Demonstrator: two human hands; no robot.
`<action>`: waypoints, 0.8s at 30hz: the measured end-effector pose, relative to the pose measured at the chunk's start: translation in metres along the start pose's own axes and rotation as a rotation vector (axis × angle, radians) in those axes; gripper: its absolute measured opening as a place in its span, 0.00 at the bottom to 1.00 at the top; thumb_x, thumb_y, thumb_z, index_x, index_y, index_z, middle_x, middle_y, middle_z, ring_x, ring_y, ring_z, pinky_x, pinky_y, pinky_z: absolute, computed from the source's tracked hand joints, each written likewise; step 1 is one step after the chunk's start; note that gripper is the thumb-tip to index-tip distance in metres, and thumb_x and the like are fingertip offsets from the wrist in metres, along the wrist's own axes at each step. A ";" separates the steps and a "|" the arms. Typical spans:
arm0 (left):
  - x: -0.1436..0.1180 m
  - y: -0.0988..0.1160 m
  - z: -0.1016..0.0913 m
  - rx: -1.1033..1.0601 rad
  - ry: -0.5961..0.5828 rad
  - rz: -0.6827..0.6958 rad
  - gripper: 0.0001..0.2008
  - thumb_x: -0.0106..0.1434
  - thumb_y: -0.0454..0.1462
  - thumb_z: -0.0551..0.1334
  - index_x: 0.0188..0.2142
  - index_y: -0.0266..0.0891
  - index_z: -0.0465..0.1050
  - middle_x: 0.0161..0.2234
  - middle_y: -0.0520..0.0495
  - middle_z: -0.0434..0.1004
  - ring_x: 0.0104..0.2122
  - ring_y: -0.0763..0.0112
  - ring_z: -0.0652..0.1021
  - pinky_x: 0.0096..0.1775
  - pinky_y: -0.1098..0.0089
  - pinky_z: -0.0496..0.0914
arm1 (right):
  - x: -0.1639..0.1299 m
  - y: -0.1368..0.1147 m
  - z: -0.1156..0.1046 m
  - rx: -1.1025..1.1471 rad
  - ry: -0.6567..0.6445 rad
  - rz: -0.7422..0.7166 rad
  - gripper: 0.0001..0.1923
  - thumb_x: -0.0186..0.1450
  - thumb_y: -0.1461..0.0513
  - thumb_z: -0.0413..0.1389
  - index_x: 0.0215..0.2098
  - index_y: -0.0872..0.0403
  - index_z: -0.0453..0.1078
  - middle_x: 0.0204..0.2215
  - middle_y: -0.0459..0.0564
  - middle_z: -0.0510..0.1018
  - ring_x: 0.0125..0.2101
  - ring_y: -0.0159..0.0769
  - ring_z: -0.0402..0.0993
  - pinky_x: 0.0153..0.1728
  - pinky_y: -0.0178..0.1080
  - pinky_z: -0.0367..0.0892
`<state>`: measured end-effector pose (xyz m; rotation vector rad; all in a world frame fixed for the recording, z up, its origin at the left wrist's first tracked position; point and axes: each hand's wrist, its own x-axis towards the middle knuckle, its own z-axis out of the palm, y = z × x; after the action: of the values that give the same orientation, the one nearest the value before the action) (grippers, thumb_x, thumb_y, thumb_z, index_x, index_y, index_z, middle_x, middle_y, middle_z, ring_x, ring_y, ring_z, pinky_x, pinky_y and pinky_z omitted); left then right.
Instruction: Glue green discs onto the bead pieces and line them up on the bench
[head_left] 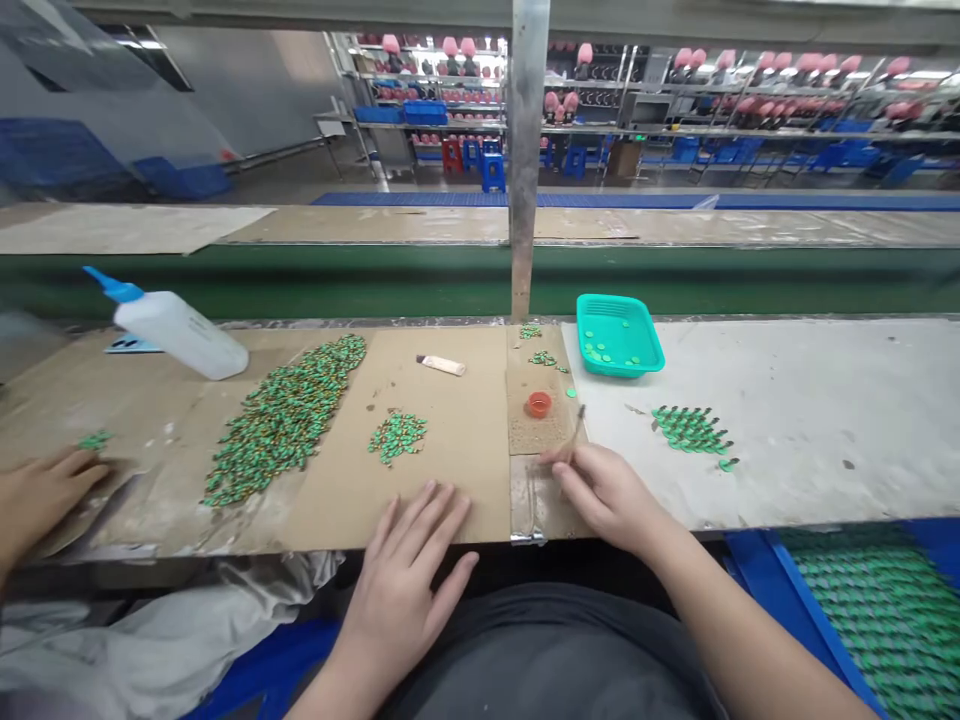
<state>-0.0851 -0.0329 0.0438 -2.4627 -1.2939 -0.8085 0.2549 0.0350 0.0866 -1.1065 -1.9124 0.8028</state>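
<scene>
Right hand (600, 490) pinches a thin stick (578, 428), tip raised just beside the small red cap (538, 404) on the brown pad. Left hand (409, 570) lies flat and open at the tabletop (825, 400) edge, holding nothing. Judgement: stick is at the dipping stage; next move calls for a steady tip into the cap.

Nearby: small green pile (397, 436), large pile (289, 420), laid-out row (690, 428), teal tray (619, 336), white bottle (176, 325). Another person's hand (41, 495) rests far left. Nothing blocks the cap.

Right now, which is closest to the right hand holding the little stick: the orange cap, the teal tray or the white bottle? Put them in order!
From the right hand:
1. Orange cap, just beyond it.
2. Teal tray, farther back.
3. White bottle, far left.
</scene>
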 end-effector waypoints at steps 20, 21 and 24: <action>0.230 -0.009 0.020 -0.415 -0.340 0.025 0.26 0.88 0.58 0.55 0.54 0.49 0.89 0.44 0.47 0.93 0.40 0.61 0.89 0.42 0.63 0.85 | -0.061 0.008 -0.062 -0.003 0.392 0.210 0.16 0.84 0.59 0.57 0.67 0.50 0.79 0.29 0.42 0.83 0.29 0.38 0.83 0.37 0.38 0.79; 0.262 -0.003 0.034 -0.390 -0.380 0.058 0.26 0.88 0.59 0.56 0.58 0.48 0.88 0.49 0.44 0.93 0.45 0.58 0.90 0.46 0.61 0.86 | -0.062 0.007 -0.062 -0.009 0.401 0.200 0.13 0.84 0.59 0.57 0.61 0.49 0.82 0.31 0.44 0.85 0.30 0.38 0.85 0.37 0.38 0.80; 0.348 0.026 0.088 -0.316 -0.482 0.186 0.27 0.82 0.60 0.67 0.67 0.48 0.85 0.67 0.38 0.87 0.68 0.45 0.84 0.71 0.47 0.80 | -0.064 0.002 -0.062 -0.024 0.419 0.169 0.11 0.84 0.61 0.59 0.54 0.49 0.85 0.34 0.49 0.90 0.32 0.39 0.88 0.40 0.38 0.83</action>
<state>0.1256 0.2289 0.1730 -3.1144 -1.1106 -0.4086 0.3295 -0.0125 0.0967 -1.3459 -1.4967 0.5808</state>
